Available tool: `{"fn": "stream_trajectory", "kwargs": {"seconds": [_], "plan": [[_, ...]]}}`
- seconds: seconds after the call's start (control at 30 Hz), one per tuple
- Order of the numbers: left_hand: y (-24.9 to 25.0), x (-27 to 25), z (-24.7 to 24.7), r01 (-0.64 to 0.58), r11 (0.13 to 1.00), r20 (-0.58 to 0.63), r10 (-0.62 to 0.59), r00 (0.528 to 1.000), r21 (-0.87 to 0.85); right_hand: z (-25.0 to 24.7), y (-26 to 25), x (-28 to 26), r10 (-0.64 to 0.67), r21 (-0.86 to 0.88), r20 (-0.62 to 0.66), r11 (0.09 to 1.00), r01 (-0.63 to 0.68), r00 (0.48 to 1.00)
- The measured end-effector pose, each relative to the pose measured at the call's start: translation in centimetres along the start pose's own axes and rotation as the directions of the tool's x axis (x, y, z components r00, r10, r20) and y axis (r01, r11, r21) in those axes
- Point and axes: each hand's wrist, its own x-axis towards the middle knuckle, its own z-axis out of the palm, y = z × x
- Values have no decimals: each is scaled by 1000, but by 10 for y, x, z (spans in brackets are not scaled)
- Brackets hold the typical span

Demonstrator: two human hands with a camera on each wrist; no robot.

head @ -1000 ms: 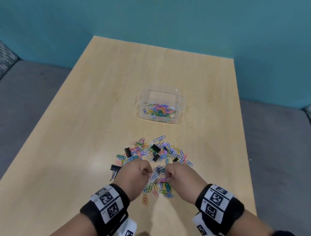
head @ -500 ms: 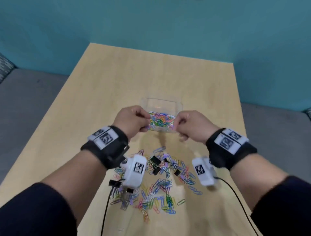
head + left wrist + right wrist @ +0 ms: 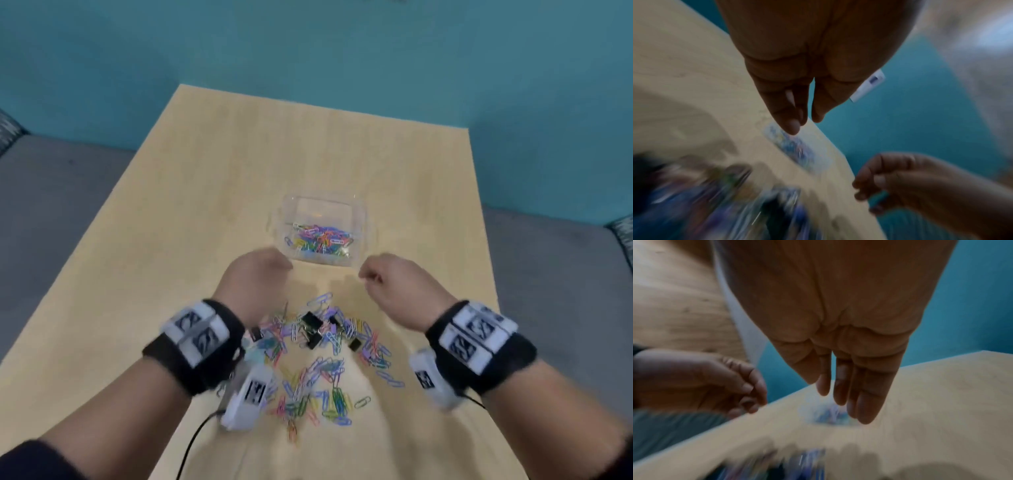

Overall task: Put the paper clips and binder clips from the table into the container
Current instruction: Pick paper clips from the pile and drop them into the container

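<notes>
A clear plastic container [image 3: 356,209] stands mid-table with coloured paper clips [image 3: 322,240] lying in it. Nearer me a loose pile of coloured paper clips [image 3: 329,377] covers the table, with black binder clips [image 3: 311,324] among them. My left hand [image 3: 284,270] hovers just short of the container's near left corner, and my right hand [image 3: 368,275] hovers at its near right corner. The wrist views show the left hand [image 3: 803,121] and the right hand [image 3: 840,399] with relaxed fingers and nothing held, above the blurred container [image 3: 826,415].
The light wooden table [image 3: 205,212] ends at a teal wall behind and at grey floor on both sides. Its right edge runs close to my right wrist. White wrist cameras with a black cable hang over the clip pile.
From pinching clips out of the pile, both hands rose to the container's near rim. They have since drawn back a little toward me and hold nothing now.
</notes>
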Motion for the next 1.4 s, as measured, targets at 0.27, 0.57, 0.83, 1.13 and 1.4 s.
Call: {"fn": "stream_trajectory", "kwargs": {"seconds": [0.27, 0.57, 0.83, 1.13, 1.4], "plan": [[-65, -162, 67, -580, 560, 667, 64, 742, 591, 104, 5, -138, -220, -420, 440, 807, 416, 870], [-68, -165, 81, -390, 633, 353, 192, 916, 668, 132, -20, -121, -170, -277, 108, 941, 194, 979], [-60, -124, 88, -247, 648, 265, 72, 962, 720, 145, -25, -93, 17, -176, 81, 984, -2, 997], [-55, -116, 88, -285, 653, 312, 78, 947, 702, 156, -29, -88, -76, -209, 20, 975, 78, 997], [-64, -121, 86, -293, 687, 308, 105, 946, 665, 146, -26, -95, -88, -192, 86, 976, 103, 992]]}}
